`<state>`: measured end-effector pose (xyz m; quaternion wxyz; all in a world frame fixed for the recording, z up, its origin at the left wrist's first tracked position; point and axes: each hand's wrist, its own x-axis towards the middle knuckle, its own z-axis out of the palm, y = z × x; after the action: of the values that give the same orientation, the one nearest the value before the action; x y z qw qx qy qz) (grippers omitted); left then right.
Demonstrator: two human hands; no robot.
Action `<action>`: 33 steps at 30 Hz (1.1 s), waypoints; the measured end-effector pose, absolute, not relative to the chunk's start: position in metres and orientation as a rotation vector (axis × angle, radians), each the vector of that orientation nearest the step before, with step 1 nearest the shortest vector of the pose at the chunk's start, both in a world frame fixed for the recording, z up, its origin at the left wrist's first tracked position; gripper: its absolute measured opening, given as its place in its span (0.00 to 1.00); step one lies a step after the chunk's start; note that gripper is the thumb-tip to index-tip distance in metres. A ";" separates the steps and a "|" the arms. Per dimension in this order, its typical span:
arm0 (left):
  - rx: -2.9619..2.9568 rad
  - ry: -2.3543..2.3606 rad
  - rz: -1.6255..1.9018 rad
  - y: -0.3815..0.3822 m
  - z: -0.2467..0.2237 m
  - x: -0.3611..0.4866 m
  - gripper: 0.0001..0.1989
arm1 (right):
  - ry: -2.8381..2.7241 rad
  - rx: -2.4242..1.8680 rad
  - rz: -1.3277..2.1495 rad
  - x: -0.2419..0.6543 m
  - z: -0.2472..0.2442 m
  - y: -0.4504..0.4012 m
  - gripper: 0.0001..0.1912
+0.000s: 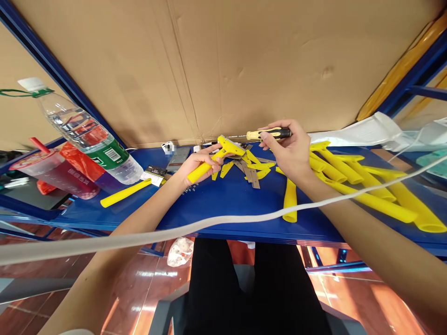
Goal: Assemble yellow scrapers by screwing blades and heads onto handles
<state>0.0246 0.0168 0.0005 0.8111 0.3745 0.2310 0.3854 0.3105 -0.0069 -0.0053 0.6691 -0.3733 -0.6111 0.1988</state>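
My left hand (197,164) is closed around the handle of a yellow scraper (203,172), whose wide head points up and to the right. In my right hand (293,149) is a screwdriver (268,134) with a cream and black handle. Its thin shaft points left, above the scraper's head; whether the tip touches anything cannot be made out. Under and beside the scraper lies a pile of yellow plastic head pieces (263,166) and flat metal blades (253,177). Small screws (190,188) are scattered on the blue shelf just below my left hand.
Several yellow handles (370,184) are heaped at the right of the blue shelf (223,209). At left stand a water bottle (101,142) and a drink cup (56,174), near a labelled scraper (125,193). A white cable (223,218) crosses in front, and cardboard (244,70) backs the shelf.
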 end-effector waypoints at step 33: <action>0.813 0.509 0.847 0.014 0.003 0.029 0.51 | -1.417 -0.830 0.437 0.313 -0.011 -0.004 0.27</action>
<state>0.0287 0.0136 0.0026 0.8023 0.3795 0.2373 0.3951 0.3131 -0.0038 -0.0110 0.6603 -0.3670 -0.6261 0.1931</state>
